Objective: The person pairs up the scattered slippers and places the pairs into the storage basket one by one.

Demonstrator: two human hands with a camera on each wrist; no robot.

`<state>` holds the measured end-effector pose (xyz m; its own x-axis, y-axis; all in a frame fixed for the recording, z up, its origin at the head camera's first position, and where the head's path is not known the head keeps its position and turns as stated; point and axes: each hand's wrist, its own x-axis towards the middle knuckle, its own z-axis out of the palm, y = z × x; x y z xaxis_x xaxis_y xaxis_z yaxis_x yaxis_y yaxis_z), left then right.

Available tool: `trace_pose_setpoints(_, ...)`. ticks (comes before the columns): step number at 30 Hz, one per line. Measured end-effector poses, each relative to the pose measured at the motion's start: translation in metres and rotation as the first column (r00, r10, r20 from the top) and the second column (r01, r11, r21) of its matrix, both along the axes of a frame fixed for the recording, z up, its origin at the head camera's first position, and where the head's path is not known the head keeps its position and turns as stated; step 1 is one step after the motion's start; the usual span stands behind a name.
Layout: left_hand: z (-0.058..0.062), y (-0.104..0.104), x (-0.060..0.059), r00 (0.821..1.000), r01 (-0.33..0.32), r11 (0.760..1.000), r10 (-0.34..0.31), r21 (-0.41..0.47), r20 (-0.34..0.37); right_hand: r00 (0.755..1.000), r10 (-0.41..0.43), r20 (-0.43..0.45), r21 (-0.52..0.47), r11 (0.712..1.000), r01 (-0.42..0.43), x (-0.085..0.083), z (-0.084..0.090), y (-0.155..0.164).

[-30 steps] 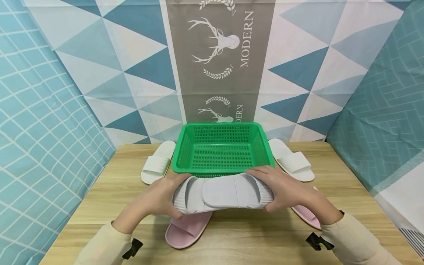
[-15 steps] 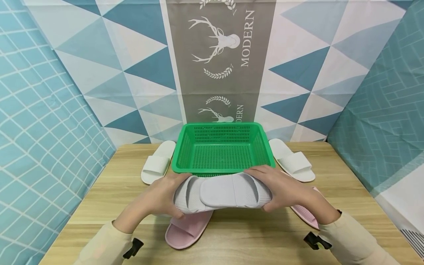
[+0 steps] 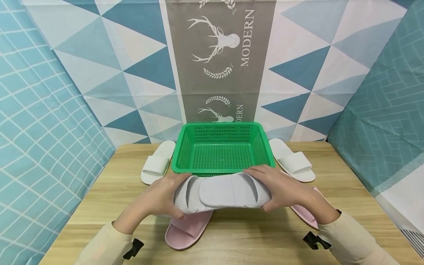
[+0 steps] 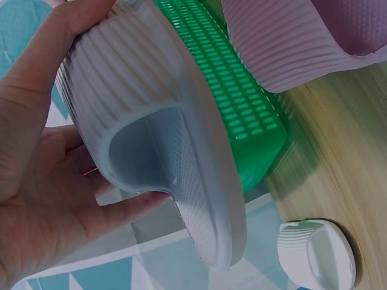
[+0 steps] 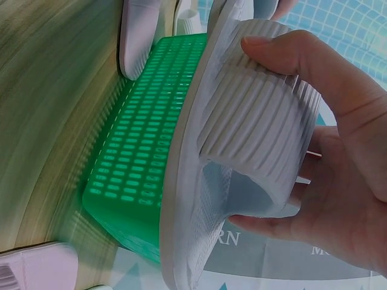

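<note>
Two grey ribbed slippers (image 3: pixel 221 193), nested together, are gripped at either end by both hands (image 3: pixel 159 198) (image 3: pixel 285 191) just before the green basket (image 3: pixel 222 149); pink slippers (image 3: pixel 188 226) beneath look partly hidden.

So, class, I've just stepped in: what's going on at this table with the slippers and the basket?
A person holds a pair of grey slippers pressed together, the left hand gripping one end and the right hand the other, just in front of a green basket with nothing in it. Two white slippers lie on the wooden table, one on either side of the basket, and two pink slippers lie below the hands.
</note>
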<state>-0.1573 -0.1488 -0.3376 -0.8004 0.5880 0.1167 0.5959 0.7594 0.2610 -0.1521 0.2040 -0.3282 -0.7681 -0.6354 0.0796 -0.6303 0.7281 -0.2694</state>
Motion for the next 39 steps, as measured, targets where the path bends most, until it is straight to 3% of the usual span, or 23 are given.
trace_pose_setpoints(25,0.002,-0.001,0.002,1.0,-0.011,1.0,0.01,0.013,0.026,0.998,0.051,-0.049,0.006,0.999,-0.051,-0.001,0.001,-0.009)
trace_pose_setpoints(39,0.002,-0.002,0.003,1.0,0.003,1.0,-0.003,-0.006,0.001,0.995,0.068,-0.067,-0.008,0.998,-0.068,-0.001,-0.001,-0.013)
